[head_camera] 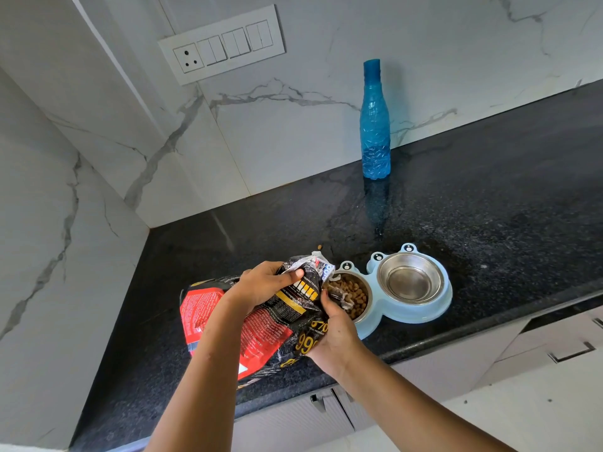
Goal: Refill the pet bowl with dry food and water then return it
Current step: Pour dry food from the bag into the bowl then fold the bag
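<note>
A light blue frog-shaped pet bowl stand (421,313) sits near the counter's front edge with two steel bowls. Its left bowl (354,296) holds brown kibble; its right bowl (409,278) looks empty. A black and red pet food bag (261,324) is tilted with its open mouth over the left bowl. My left hand (264,283) grips the bag's top near the opening. My right hand (336,337) holds the bag from below, beside the mouth. A blue water bottle (375,125) stands upright at the back against the wall, capped.
The black granite counter (489,207) runs right and back to a white marble wall. One stray kibble (319,247) lies behind the bag. A switch panel (222,44) is on the wall. Drawer handles (571,352) show below the counter edge.
</note>
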A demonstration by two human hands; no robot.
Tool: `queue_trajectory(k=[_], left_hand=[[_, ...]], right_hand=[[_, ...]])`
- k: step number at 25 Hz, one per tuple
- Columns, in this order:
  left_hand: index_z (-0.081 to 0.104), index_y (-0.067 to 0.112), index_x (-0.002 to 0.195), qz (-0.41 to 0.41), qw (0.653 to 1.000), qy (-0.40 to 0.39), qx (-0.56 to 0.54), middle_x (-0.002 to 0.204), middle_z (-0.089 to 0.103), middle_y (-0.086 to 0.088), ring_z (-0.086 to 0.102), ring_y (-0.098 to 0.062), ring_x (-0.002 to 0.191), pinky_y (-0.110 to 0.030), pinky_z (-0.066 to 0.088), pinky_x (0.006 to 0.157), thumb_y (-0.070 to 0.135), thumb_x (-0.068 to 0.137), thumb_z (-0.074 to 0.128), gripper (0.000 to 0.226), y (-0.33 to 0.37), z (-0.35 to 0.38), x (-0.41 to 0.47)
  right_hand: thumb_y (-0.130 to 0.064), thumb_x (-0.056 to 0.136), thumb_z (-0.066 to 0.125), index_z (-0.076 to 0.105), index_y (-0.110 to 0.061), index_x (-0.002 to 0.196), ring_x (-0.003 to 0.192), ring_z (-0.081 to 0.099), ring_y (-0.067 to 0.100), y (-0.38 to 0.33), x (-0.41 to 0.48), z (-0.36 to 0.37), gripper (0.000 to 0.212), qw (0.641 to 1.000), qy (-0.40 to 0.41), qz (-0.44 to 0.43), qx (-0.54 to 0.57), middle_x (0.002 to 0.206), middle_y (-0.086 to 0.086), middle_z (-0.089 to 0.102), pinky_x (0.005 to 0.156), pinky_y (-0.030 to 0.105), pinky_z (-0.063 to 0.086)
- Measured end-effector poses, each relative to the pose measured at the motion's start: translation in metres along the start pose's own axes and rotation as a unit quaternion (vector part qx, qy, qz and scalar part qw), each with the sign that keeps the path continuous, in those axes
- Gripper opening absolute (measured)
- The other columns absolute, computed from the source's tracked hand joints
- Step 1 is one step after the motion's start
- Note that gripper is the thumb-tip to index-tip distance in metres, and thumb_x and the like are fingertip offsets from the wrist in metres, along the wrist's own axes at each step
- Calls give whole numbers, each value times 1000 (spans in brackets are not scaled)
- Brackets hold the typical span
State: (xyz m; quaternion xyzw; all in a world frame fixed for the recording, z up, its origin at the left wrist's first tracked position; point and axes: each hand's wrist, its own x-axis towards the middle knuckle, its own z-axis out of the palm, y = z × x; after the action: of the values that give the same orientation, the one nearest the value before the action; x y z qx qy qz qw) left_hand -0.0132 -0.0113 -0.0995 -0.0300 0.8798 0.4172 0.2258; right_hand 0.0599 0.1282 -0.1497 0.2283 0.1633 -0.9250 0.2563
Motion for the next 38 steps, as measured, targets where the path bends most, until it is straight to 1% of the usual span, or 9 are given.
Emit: queue_trajectory(k=[5,11,15,19,22,27,31,34,38], left_hand=[[70,26,85,8,1000,2,10,96,75,-4,62,-34,107,-54,38,105,75,66,57,53,-1,-2,3],[70,26,86,3,1000,2,-2,95,75,-5,66,-32,101,-53,42,102,74,64,59,54,-1,-3,5],[71,23,88,2,999,-3,-36,93,76,-6,71,-29,91,-52,47,98,60,78,63,38,-3,-9,7],[70,22,89,-4,999,2,-40,95,75,-7,70,-32,94,-53,46,99,62,77,62,42,-1,-9,7],[68,18,93,6,999,0,-53,94,75,-8,71,-31,91,-53,48,97,59,83,59,43,0,-10,5],[67,8,97,44,991,4,-124,91,76,-12,73,-29,84,-45,55,88,49,84,61,44,-5,-22,-8],[69,3,96,89,977,41,-188,91,74,-16,72,-29,81,-37,59,76,54,73,68,56,-18,-43,-25],[72,7,87,116,965,97,-212,88,74,-18,72,-30,77,-38,59,73,64,65,74,61,-31,-60,-38],[66,0,84,115,946,257,-160,76,72,-13,68,-25,67,-40,54,70,63,74,63,64,-50,-78,-47]], right_hand=[[-63,90,42,62,-13,122,108,65,37,-2,0,-6,63,999,-17,12,24,115,20,69,96,54,48],[-67,89,34,56,-14,131,114,63,34,-6,-6,-5,71,998,-57,18,-13,123,17,67,94,50,49],[-65,89,38,55,-12,132,118,60,31,-13,-12,1,70,995,-78,23,-55,126,15,65,100,46,46],[-52,89,54,57,-13,130,120,60,30,-15,-17,2,57,990,-102,21,-95,127,14,64,107,49,41],[-35,80,70,61,-14,126,117,62,29,-14,-16,-1,51,984,-97,7,-149,123,11,67,106,51,43],[-31,65,79,64,-21,122,115,63,24,-3,-17,9,60,969,-73,-57,-229,117,2,71,103,49,44],[-29,68,80,61,-27,118,112,64,19,8,-21,28,54,955,-110,-129,-242,116,-1,72,100,45,44],[-47,72,74,66,-26,113,110,64,17,10,-23,53,47,952,-155,-115,-236,116,0,71,96,38,46],[-71,84,41,65,-18,121,107,63,20,8,-15,95,69,950,-166,-37,-262,115,5,71,98,40,45]])
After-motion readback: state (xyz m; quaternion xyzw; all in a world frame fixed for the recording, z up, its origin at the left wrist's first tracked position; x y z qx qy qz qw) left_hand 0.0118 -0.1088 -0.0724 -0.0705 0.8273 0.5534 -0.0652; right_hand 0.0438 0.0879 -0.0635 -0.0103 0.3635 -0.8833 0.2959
